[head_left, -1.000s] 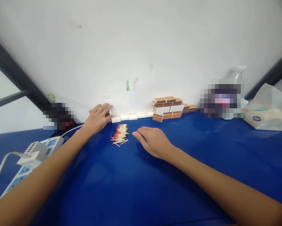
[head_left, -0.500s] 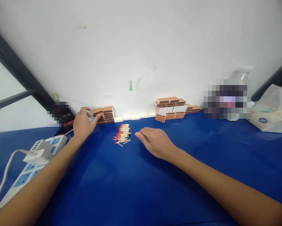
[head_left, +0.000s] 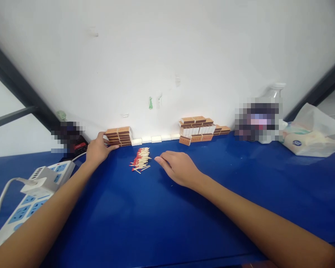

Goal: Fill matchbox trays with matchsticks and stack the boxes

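At the left, my left hand is curved round the left end of a stack of matchboxes, the thumb along its lower front and the fingers at its side and partly hidden. The stack has two columns side by side against the wall. My right hand is closed above the blue tabletop, thumb against the curled fingers; whatever it may hold is hidden. Just left of it lies a loose pile of red-tipped matches. Several pale, flat box pieces stand in a row along the wall.
Farther right, a larger stack of matchboxes leans by the wall. A white power strip with a plugged-in charger and cable lies at the left. A spray bottle and a tissue pack stand at the right.
My left hand has come down lower onto the left stack's front and side. Its two columns now sit closer together. My right hand keeps its closed pose; the view has shifted slightly.
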`<state>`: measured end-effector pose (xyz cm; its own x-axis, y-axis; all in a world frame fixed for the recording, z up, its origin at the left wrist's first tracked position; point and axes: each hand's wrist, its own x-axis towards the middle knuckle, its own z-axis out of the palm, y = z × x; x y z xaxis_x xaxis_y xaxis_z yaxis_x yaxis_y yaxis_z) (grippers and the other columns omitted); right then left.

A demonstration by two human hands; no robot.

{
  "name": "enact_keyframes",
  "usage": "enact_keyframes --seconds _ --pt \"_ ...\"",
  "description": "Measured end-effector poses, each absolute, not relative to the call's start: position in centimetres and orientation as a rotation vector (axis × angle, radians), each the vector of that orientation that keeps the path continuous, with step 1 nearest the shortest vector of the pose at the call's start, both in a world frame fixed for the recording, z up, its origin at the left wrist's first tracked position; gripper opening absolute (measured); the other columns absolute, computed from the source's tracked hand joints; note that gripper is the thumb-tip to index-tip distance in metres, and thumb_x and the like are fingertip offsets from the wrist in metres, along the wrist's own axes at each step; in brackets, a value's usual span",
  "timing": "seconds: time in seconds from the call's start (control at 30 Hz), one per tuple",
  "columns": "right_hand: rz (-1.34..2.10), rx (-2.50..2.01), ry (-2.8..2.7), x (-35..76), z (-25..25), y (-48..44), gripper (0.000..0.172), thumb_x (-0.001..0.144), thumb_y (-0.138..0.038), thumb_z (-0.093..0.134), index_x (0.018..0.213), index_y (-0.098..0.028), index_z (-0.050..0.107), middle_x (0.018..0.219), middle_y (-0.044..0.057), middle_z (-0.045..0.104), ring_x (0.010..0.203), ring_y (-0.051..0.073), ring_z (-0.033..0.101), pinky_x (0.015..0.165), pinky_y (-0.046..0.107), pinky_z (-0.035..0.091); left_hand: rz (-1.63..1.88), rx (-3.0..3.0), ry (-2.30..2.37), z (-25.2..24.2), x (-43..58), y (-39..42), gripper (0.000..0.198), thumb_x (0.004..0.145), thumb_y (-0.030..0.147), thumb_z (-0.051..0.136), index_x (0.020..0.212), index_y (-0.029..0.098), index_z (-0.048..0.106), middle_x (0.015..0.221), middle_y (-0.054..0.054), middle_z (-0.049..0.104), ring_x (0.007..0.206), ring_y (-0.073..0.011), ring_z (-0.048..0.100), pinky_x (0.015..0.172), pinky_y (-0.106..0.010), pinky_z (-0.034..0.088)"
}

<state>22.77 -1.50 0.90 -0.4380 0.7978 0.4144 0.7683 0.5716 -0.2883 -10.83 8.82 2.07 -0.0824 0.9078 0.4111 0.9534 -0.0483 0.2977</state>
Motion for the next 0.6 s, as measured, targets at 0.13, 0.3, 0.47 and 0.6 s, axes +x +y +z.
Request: enact_keyframes --seconds 0.13,0.3,0.47,0.6 --pt "0.075 -1.274 -2.299 22.8 0.8 -1.3 0.051 0.112 -0.046 0.032 0.082 -0.018 0.061 0.079 0.003 0.064 0.069 0.014 0.051 0.065 0.031 0.026 -0.792 -2.083 -2.123 1.8 -11.5 9.5 0.064 0.076 0.042 0.085 0.131 0.024 0.055 0.103 -0.009 0.079 0.093 -0.0311 0.076 0.081 -0.039 0.055" --pt "0.082 -1.286 -2.297 22.9 0.8 -1.2 0.051 0.112 -0.048 0.032 0.081 -0.018 0.06 0.078 0.002 0.063 0.069 0.014 0.051 0.065 0.03 0.026 -0.868 -2.151 -2.151 1.6 -12.1 10.1 0.059 0.072 0.038 0.085 0.123 0.023 0.06 0.098 -0.009 0.08 0.089 -0.0311 0.076 0.082 -0.04 0.056" --pt "0.099 -1.284 -2.297 22.9 0.8 -1.2 0.051 0.112 -0.047 0.032 0.08 -0.018 0.059 0.077 0.002 0.063 0.069 0.014 0.05 0.064 0.03 0.025 -0.999 -2.214 -2.177 1.4 -12.3 10.0 0.055 0.071 0.029 0.083 0.121 0.021 0.06 0.091 -0.006 0.08 0.087 -0.0263 0.077 0.083 -0.037 0.059" --pt "0.115 -1.294 -2.307 22.9 0.7 -1.1 0.051 0.112 -0.047 0.032 0.079 -0.018 0.058 0.076 0.002 0.063 0.069 0.014 0.05 0.065 0.03 0.026 -1.089 -2.22 -2.2 1.2 -12.3 9.7 0.051 0.073 0.027 0.081 0.119 0.019 0.06 0.098 -0.01 0.08 0.092 -0.0262 0.077 0.087 -0.038 0.06"
